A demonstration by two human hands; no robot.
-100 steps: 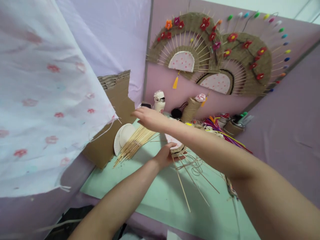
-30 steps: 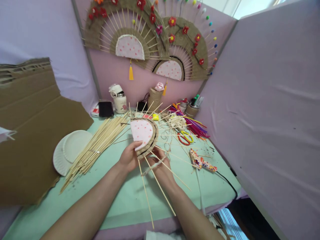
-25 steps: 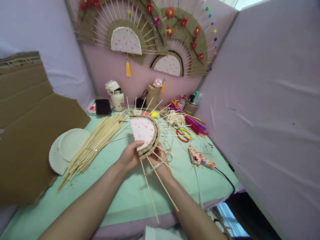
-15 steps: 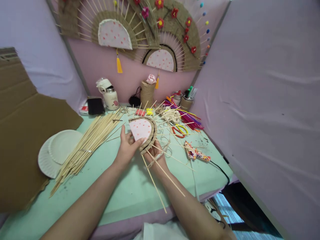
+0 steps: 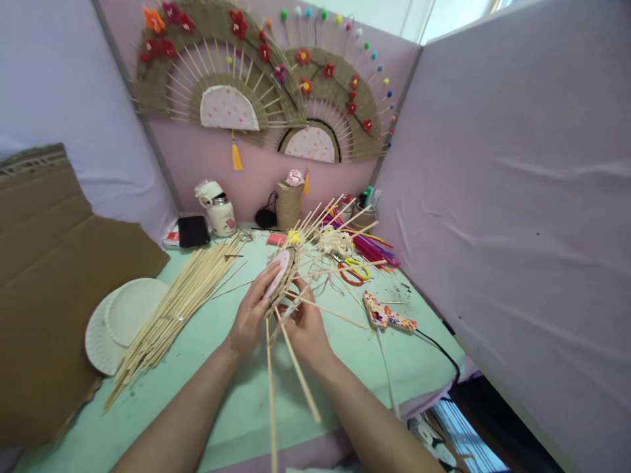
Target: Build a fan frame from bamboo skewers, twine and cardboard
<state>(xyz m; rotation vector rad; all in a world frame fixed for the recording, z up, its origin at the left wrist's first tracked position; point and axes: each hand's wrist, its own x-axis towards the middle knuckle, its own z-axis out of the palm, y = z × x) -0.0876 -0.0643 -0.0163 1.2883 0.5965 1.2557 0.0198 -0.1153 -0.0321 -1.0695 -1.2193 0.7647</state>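
Between my hands is a small half-round fan base (image 5: 277,276), its white face dotted with pink and its rim covered in brown twine-like material. Thin wooden sticks radiate from its edge, two of them pointing down toward me. My left hand (image 5: 252,312) is closed on the spotted face and straight edge. Behind the rim, my right hand (image 5: 306,325) has curled fingers at the back, among the sticks and a loose strand of twine (image 5: 300,299). The base is tilted nearly edge-on, so most of its face and my right fingertips are hidden.
Left lie a bundle of sticks (image 5: 182,305), paper plates (image 5: 137,309) and a cardboard sheet (image 5: 73,282). Right are scissors (image 5: 352,272), a flower-patterned glue gun (image 5: 389,314) with its cord, and pipe cleaners (image 5: 369,246). A twine spool (image 5: 288,205) and bottle (image 5: 221,215) stand behind; finished fans (image 5: 323,62) hang above.
The fan base has turned from facing me to nearly edge-on, and its lower sticks have swung left. My left fingers now lie over its face. The camera view has tipped upward.
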